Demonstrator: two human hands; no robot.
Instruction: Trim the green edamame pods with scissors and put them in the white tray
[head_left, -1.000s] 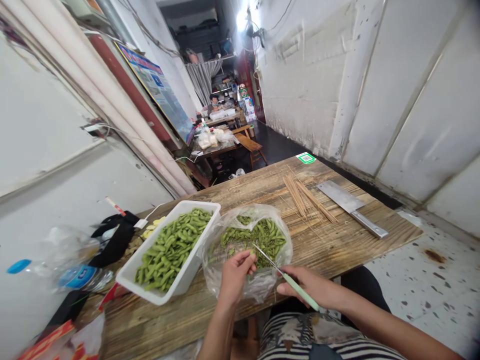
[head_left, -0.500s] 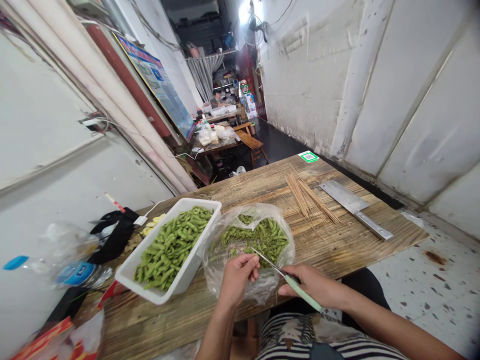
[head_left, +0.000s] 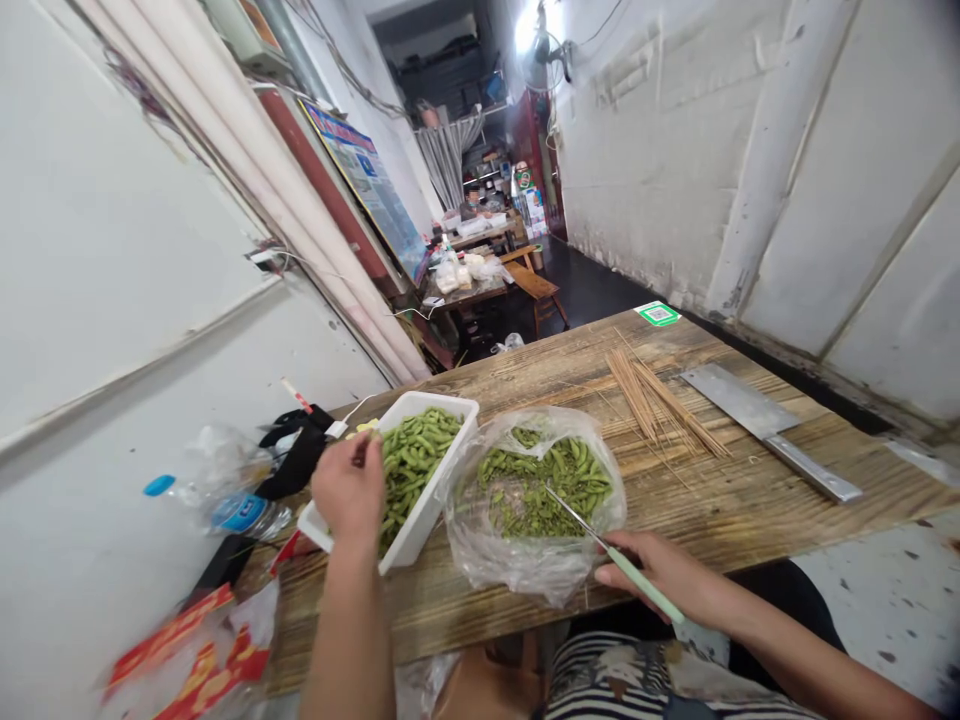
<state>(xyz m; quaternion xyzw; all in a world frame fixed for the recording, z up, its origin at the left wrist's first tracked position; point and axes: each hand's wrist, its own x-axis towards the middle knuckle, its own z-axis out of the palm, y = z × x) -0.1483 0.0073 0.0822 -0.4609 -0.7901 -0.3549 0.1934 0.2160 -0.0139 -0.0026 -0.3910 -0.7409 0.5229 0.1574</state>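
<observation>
My left hand [head_left: 349, 490] is over the left side of a white plastic tub [head_left: 420, 535] heaped with green soybean pods [head_left: 421, 450]. Its fingers are closed in a pinch; whatever they hold is hidden. In my right hand [head_left: 671, 572] is a pair of scissors [head_left: 636, 578] with pale green handles. Their blades point left over a clear plastic bag [head_left: 491, 565], spread open on the table. Inside the bag lie more pods and small green trimmings [head_left: 551, 510].
Thin wooden skewers [head_left: 637, 395] and a cleaver [head_left: 780, 430] lie on the wooden table [head_left: 697, 500] to the right. A QR card [head_left: 658, 314] is at the far edge. A water bottle [head_left: 244, 512] and a red-printed bag [head_left: 202, 650] are at left. A person [head_left: 472, 200] is far back.
My left hand has moved left from beside the scissor tips to above the white tub. My right hand still holds the scissors over the bag. The view has shifted left.
</observation>
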